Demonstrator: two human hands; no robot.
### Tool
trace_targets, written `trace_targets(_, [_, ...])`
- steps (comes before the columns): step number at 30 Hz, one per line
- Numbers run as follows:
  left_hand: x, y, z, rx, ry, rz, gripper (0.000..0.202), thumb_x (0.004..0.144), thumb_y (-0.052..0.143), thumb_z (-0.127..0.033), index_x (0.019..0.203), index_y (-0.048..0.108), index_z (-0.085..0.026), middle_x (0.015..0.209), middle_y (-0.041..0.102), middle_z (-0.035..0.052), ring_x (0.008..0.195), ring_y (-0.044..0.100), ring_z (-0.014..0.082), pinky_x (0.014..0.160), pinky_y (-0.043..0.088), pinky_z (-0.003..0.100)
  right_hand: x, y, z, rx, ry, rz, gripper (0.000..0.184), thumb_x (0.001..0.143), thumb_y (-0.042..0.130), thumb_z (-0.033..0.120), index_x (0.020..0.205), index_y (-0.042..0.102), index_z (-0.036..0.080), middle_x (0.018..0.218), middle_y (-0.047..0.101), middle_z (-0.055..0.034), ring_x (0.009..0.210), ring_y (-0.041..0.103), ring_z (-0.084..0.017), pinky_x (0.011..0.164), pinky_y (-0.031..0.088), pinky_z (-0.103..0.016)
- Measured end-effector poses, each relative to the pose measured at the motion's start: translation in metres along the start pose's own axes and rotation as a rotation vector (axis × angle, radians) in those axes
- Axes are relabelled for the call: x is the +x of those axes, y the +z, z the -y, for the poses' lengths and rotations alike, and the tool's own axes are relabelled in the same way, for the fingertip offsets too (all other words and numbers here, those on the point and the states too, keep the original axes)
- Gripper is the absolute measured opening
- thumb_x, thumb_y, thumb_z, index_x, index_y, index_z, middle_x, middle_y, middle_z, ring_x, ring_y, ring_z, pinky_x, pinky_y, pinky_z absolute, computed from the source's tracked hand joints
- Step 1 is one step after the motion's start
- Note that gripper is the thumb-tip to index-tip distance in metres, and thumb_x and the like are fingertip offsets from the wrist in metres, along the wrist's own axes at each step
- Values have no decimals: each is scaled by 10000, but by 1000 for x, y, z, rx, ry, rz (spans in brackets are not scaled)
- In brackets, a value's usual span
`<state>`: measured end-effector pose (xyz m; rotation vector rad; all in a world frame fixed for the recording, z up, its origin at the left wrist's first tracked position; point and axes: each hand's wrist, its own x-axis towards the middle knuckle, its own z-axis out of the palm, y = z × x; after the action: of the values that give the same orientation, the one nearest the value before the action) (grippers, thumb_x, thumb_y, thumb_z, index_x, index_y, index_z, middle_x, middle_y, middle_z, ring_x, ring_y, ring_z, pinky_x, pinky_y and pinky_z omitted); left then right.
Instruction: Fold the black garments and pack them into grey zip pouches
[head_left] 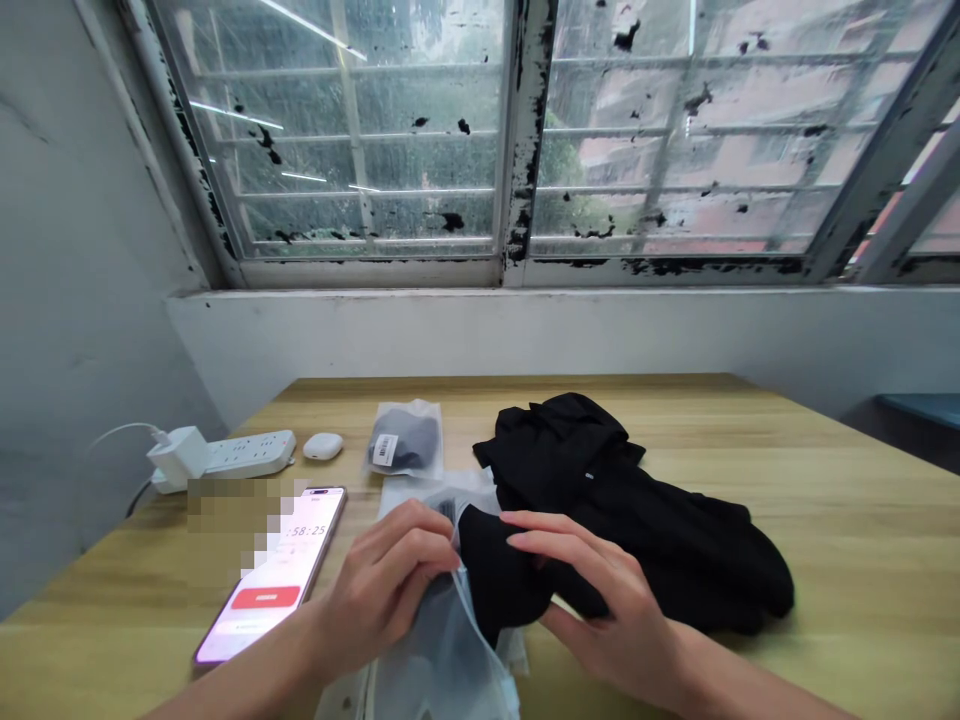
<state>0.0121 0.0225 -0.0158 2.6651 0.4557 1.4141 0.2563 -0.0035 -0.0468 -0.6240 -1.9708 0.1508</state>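
My left hand (394, 570) pinches the edge of a frosted plastic bag (431, 655) that lies in front of me. In my right hand (611, 595) is a small black folded cloth (495, 570), its fingers curved over the right side. The cloth sits at the bag's mouth; how much of it is inside I cannot tell. Just behind my right hand lies a heap of black clothing (660, 510), partly touching the cloth or close to it. More frosted plastic shows beneath and behind my hands.
A sealed frosted bag (420, 440) with a dark item and barcode label lies farther back. On the left are a phone (300, 560) with a lit timer screen, a white earbud case (323, 446) and a power strip (251, 454) with a charger (180, 455). A wall and window stand behind the table.
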Motion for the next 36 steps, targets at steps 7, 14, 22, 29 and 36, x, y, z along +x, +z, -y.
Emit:
trace_targets(7, [1,0,-2,-22,-25,-24,158,1024,472,-105,971,590,-195,854,661,44,727,634,140,642,532,215,4,-2,1,33,96,-171,378,825,633,34,1150,629,226,1058,750,-114,894,735,-220,656,620,-270])
trace_targets(14, [3,1,-5,-45,-97,-63,169,1001,488,-81,949,587,-208,845,653,29,720,641,135,635,525,206,-3,5,4,83,73,-101,294,823,787,171,1077,655,238,1063,742,-109,730,729,-191,601,613,-263])
trace_targets(22, [-3,1,0,-200,-203,-145,171,1016,486,-96,960,602,-209,889,675,31,802,671,134,700,534,209,8,-12,6,117,98,-29,442,833,578,44,1226,616,245,1206,699,-130,788,701,-196,690,602,-312])
trace_targets(29, [1,0,-5,-311,-219,-172,164,1037,528,-207,921,644,-197,848,697,50,755,681,151,646,548,234,12,-7,-2,152,164,102,238,883,584,108,1078,673,210,952,761,-77,781,724,-186,608,575,-250])
trace_targets(36, [6,-1,-4,-292,-394,-255,122,999,598,-215,903,673,-207,785,686,15,709,662,142,643,556,231,25,-19,2,205,307,-197,177,887,705,286,744,624,221,625,589,17,512,561,-118,448,499,-201])
